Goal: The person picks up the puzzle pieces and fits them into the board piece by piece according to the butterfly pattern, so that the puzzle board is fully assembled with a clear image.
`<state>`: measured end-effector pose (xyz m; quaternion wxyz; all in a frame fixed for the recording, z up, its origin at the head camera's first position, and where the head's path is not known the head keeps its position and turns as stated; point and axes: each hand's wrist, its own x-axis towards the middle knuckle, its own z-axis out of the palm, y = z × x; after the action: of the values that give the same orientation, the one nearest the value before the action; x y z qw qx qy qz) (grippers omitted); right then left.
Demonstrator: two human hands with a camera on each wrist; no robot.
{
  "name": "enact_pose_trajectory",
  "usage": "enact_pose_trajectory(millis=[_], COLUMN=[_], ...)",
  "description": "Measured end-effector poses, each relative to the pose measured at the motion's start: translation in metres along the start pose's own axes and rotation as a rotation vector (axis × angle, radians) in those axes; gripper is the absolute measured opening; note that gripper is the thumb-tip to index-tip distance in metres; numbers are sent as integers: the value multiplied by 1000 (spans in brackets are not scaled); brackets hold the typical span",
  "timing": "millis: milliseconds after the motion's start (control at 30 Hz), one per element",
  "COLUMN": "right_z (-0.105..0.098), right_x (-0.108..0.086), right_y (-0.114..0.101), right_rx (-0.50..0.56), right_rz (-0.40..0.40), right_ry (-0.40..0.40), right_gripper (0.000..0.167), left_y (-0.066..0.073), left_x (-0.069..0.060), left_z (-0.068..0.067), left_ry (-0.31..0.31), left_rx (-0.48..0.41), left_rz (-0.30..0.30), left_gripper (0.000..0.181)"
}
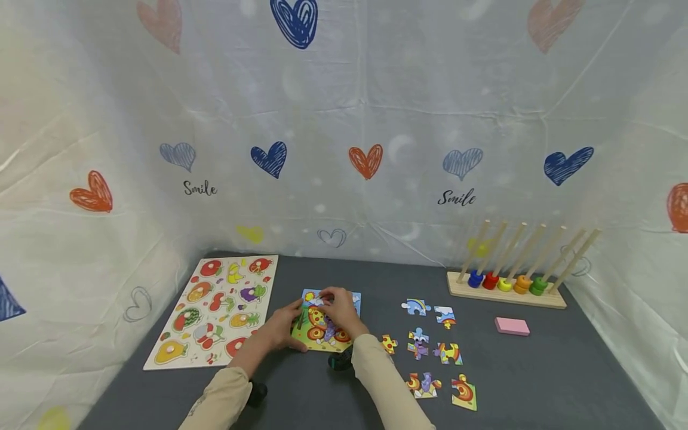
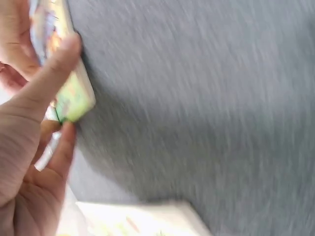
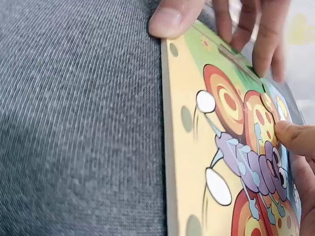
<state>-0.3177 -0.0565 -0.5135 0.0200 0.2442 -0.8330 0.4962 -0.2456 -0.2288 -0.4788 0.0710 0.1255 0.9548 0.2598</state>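
A butterfly puzzle board (image 1: 312,338) lies on the dark table, its printed picture of a purple-bodied butterfly seen up close in the right wrist view. My left hand (image 1: 280,327) grips the board's left side, the thumb (image 3: 170,19) at the near edge and the fingers along the far side. Over the board's upper part, my right hand (image 1: 341,310) has bent fingers and holds a yellow-orange puzzle piece (image 3: 268,104) by its edge, low against the picture. Part of that piece is hidden by the hand. The left wrist view is blurred.
Several loose puzzle pieces (image 1: 418,343) lie right of the board. A fruit-picture board (image 1: 215,310) is at the left. A wooden peg stand with coloured rings (image 1: 505,289) stands at the back right, near a pink block (image 1: 512,326). A heart-printed curtain (image 1: 322,203) rises behind.
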Motion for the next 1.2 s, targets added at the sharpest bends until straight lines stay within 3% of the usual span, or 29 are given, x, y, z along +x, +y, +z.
enact_pose_trajectory(millis=[133,367,800,1033,1200], right_z=[-1,-9,-46,-76,-105], right_x=[-2,-6,-23,-37,-51], right_y=[0,2,13,14,-3], right_rx=[-1,41,182,222,218], right_rz=[18,57,-8,-38,-37], right_ry=[2,7,18,-22,-53], right_gripper=[19,23,28,30,31], left_y=[-1,3,-5,-11,-13], left_x=[4,9,9,7,4], left_z=[-2,1,4,2,0], left_ry=[-7,9,49,60,58], left_rx=[81,57,31,14,18], left_rz=[81,94,115,107,147], left_gripper=[75,69,68,99,100])
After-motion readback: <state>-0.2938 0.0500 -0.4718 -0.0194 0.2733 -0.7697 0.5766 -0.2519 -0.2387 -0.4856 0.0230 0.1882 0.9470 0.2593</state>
